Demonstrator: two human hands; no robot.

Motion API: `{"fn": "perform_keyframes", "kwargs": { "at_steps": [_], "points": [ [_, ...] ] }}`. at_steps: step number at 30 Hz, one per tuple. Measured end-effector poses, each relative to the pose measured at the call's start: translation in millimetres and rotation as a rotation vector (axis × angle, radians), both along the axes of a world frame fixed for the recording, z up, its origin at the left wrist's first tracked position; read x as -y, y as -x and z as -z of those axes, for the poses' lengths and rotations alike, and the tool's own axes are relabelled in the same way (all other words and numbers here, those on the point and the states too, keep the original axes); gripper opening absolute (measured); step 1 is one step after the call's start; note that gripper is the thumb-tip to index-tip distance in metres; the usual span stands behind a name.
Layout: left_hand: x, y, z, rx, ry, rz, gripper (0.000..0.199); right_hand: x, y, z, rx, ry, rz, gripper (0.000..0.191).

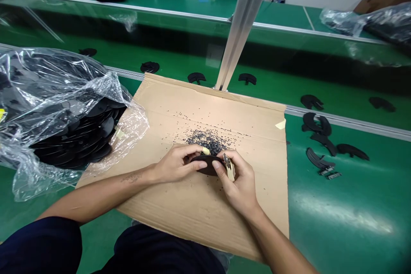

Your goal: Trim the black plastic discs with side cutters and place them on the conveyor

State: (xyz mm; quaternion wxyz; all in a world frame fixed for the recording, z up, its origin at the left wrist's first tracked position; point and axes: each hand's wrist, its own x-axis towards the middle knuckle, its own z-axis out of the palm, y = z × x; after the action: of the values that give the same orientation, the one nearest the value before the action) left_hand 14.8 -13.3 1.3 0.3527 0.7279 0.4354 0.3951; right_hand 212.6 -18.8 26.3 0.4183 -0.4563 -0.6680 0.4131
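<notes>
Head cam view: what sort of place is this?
Probably a factory production line, hedged only slightly: a long green workbench with aluminium rails, many identical black moulded parts, and a cardboard sheet strewn with small black bits.

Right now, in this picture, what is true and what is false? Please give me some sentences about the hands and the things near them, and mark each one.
The left hand holds a dark oval piece: true.
The right hand holds a screwdriver: false, it holds a small metal tool with a taped grip.
Black crumbs lie heaped on a cardboard sheet: true.
Stacked black discs sit in a cardboard box: false, they lie in a clear plastic bag.
</notes>
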Motion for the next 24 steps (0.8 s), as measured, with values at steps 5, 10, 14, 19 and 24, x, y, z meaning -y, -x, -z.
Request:
{"fn": "perform_keyframes", "kwargs": {
  "at_steps": [5,10,14,19,24],
  "points": [
    [0.5,-0.4,1.1,0.021,0.021,-0.014,0.033,0.5,0.3,-0.4,-0.013,0.004,0.007,0.014],
    [0.6,0.7,0.8,0.053,0.049,0.011,0.033,-0.1,-0.1,0.3,-0.008,-0.002,0.003,0.013],
    [-0.3,1.0,-0.1,0.090,0.029,0.026,0.031,0.1,-0.8,0.8,-0.010,-0.014,-0.001,0.011],
    [-1.7,0.2,-1.4,0.126,-0.018,0.023,0.027,-0.1,-0.8,1.3,0.000,-0.011,-0.004,0.011],
    [-2.1,1.7,-3.7,0.081,-0.107,0.049,0.028,3.0,0.8,-1.1,-0.008,-0.026,-0.023,0.011]
  ]
}}
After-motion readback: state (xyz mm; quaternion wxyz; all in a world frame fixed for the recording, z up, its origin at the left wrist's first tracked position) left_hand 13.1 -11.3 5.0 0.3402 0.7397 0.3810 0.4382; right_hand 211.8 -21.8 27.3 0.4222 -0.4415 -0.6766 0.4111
